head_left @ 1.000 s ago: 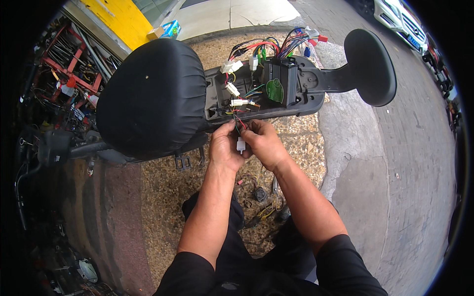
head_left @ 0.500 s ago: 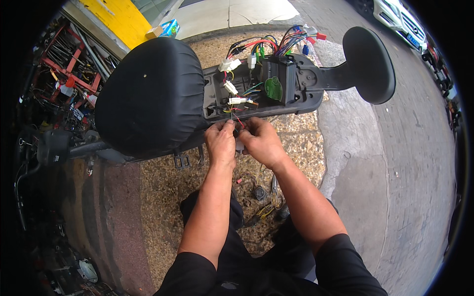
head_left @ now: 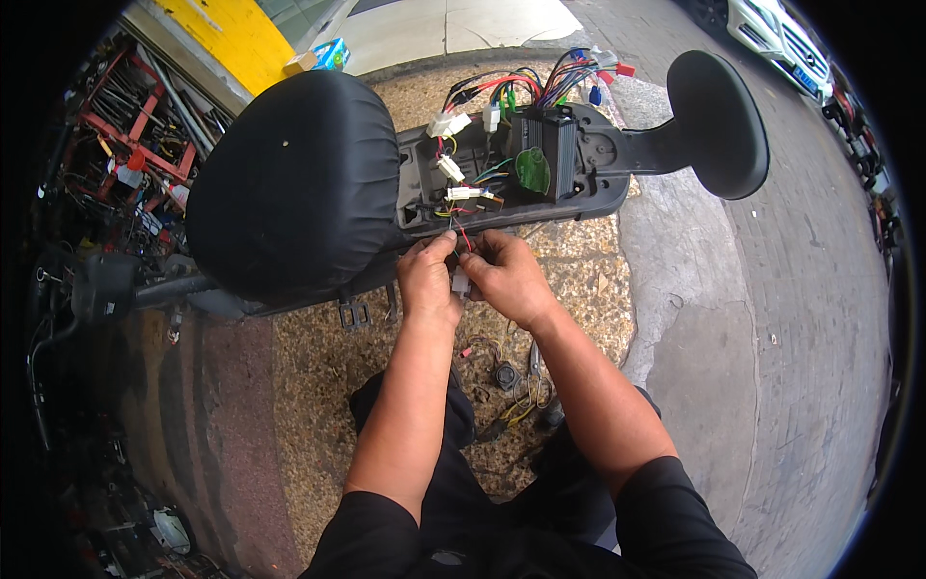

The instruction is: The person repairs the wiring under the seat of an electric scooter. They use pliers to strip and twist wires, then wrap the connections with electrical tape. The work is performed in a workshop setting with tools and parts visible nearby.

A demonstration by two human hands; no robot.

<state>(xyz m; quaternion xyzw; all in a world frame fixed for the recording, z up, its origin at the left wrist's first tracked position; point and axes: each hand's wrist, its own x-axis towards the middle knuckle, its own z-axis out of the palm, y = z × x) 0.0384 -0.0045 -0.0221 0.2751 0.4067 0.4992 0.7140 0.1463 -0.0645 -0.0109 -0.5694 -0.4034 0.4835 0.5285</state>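
Boxy plastic connector [head_left: 461,283], red wire [head_left: 465,234]

No words or numbers we can read here! On the far side, a green label [head_left: 531,171] sits on the black finned controller [head_left: 564,159], print too fine for us; far right, the white car [head_left: 769,31] wears a blue number plate [head_left: 806,79], too small; far left, the blue-and-green carton's [head_left: 333,55] markings blur on us.
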